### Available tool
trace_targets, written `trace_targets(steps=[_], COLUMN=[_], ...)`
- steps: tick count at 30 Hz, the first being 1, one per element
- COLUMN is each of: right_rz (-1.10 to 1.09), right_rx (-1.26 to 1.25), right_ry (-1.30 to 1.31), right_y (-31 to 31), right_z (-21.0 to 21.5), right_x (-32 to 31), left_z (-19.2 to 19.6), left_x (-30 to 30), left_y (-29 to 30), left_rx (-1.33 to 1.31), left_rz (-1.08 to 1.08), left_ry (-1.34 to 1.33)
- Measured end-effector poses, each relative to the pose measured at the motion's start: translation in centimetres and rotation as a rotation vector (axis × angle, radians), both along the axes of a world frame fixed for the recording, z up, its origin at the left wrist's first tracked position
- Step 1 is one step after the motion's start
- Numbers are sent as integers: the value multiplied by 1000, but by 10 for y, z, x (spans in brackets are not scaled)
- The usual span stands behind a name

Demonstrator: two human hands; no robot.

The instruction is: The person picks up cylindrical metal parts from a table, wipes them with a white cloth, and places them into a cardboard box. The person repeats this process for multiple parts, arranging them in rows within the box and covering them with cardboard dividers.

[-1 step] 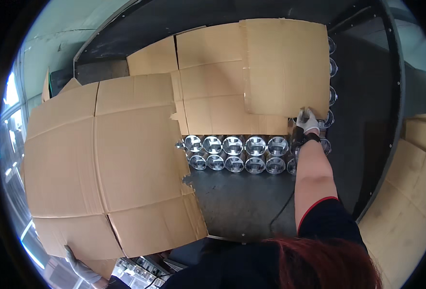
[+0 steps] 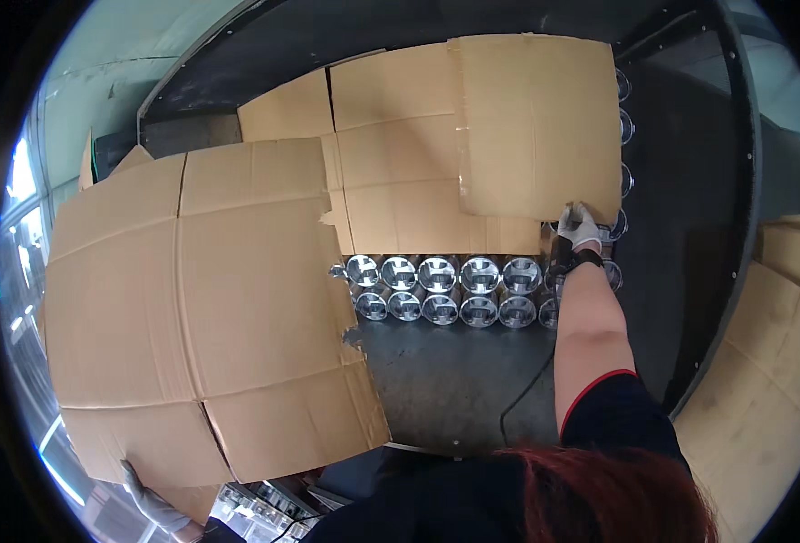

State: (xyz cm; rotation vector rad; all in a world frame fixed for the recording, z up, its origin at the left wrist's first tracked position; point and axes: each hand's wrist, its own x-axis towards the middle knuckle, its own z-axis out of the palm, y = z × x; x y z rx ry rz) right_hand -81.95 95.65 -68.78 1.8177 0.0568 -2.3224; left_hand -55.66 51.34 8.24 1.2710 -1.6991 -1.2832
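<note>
My left hand (image 2: 151, 502), in a grey glove, grips the near left edge of a large folded cardboard sheet (image 2: 255, 290); some of its fingers are hidden beneath. My right hand (image 2: 581, 228), gloved in white, pinches the near edge of a smaller cardboard sheet (image 2: 540, 127). That sheet overlaps another cardboard sheet (image 2: 400, 213) lying on rows of shiny metal pistons (image 2: 479, 273). Beside my right wrist is a dark object (image 2: 558, 256), partly hidden, whose kind I cannot make out.
The pistons stand on a dark surface (image 2: 445, 380) with raised dark walls (image 2: 400, 32). A black cord (image 2: 522, 403) lies on it near my right arm. More cardboard (image 2: 762, 353) leans at the far right. Metal parts (image 2: 250, 511) show below the large sheet.
</note>
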Motion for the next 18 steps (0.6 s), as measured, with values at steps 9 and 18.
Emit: trace_targets(steps=[9, 18], right_rz=[-18, -83], right_rx=[123, 99], right_ry=[34, -240], right_y=[47, 45], right_z=[-50, -77], right_x=[33, -4], left_z=[-8, -16], left_x=[-15, -29], left_y=[-2, 7], left_rx=[-65, -159], left_rz=[-50, -124], left_ry=[-41, -48])
